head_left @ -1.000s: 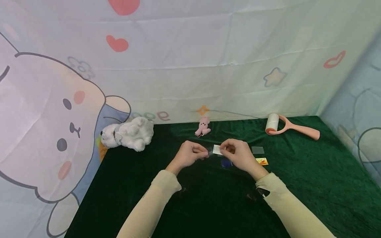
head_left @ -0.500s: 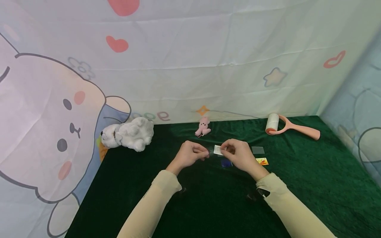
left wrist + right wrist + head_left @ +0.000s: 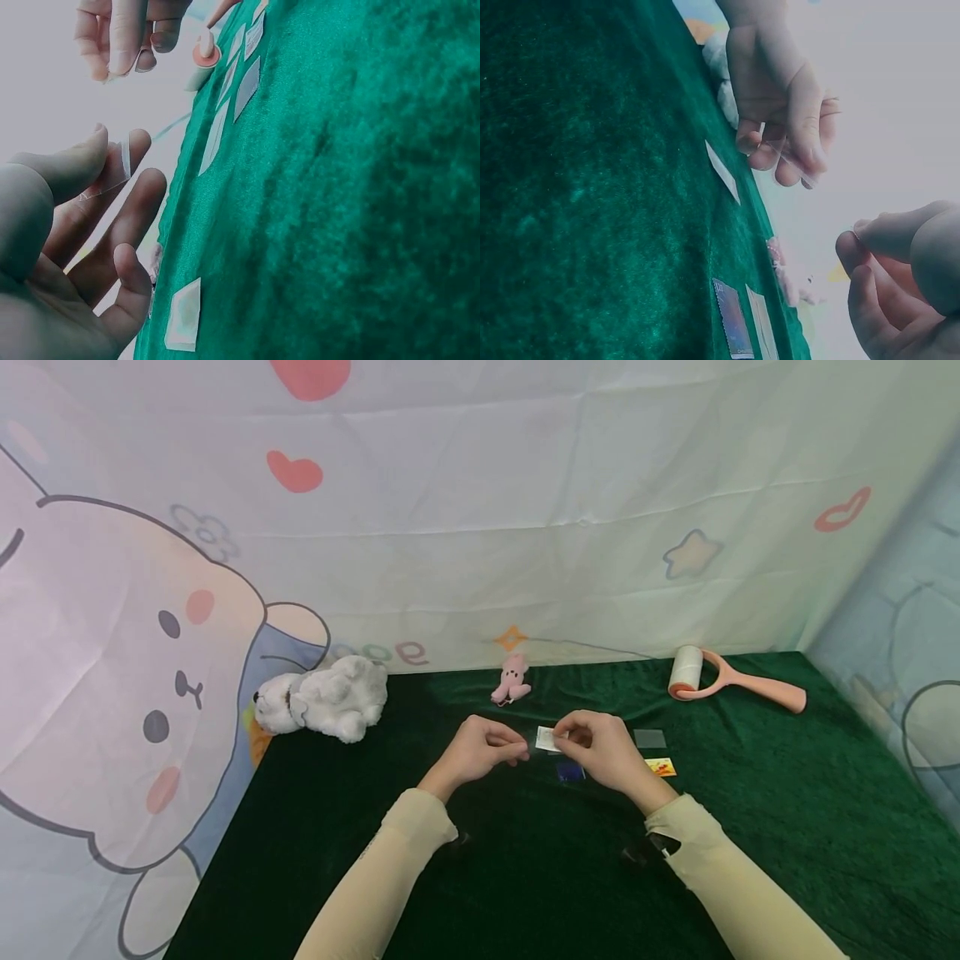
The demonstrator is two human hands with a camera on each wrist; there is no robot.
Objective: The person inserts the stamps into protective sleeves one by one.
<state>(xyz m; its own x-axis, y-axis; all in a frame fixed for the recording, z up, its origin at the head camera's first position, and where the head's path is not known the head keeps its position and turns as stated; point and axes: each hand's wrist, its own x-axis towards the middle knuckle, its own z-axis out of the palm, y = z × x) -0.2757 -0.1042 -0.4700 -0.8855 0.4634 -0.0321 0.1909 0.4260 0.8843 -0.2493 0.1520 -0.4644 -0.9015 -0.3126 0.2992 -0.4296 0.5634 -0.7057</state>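
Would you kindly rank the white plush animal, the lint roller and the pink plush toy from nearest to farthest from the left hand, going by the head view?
From the left hand:
1. Pink plush toy: just beyond the hand, slightly to its right.
2. White plush animal: off to its left.
3. Lint roller: well to its right, past the other hand.

Covered and cropped

The right hand [image 3: 603,747] covers the right end of a white card [image 3: 545,739], its markings too small to read, and the left end of a yellow card [image 3: 663,767]. The left hand [image 3: 480,750] hides part of a clear sleeve [image 3: 114,177]. The right wrist view crops a pale strip [image 3: 762,324].
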